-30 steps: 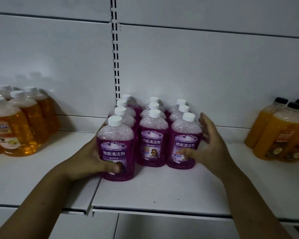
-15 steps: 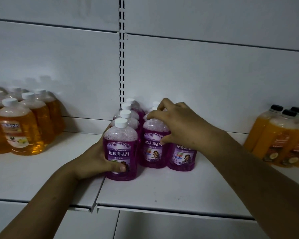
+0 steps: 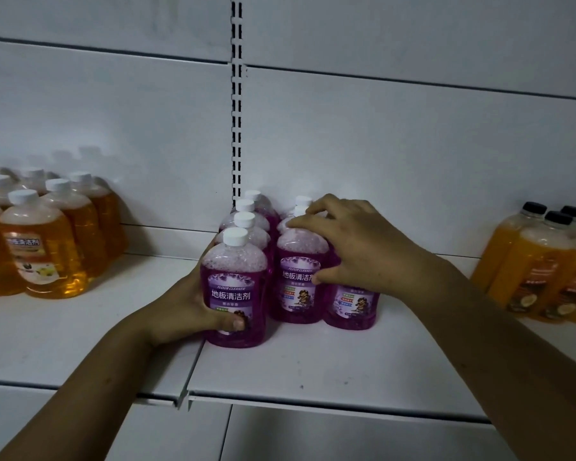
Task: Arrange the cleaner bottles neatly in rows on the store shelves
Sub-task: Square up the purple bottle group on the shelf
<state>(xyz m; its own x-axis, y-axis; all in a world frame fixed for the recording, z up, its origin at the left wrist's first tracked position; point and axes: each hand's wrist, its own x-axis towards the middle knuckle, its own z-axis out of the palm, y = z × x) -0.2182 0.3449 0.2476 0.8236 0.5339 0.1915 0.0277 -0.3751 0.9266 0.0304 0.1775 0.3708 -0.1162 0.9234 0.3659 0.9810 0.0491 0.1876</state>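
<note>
Bare white metal shelf [image 3: 313,364] lies open before the purple cleaner bottles [image 3: 235,287]; amber bottles [image 3: 47,247] flank left, orange black-capped bottles [image 3: 539,271] right.

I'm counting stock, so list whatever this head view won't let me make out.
Right purple row: the right hand covers its caps in the head view; bottle count hidden.
Right hand's hold: fingers curl over the bottle tops; whether they grip one is unclear.
Amber bottles: cut by the left edge; total unknown.
Black-capped orange bottles: cut by the right edge; labels blurred.
Front-left purple bottle: the left hand hides its lower label.
</note>
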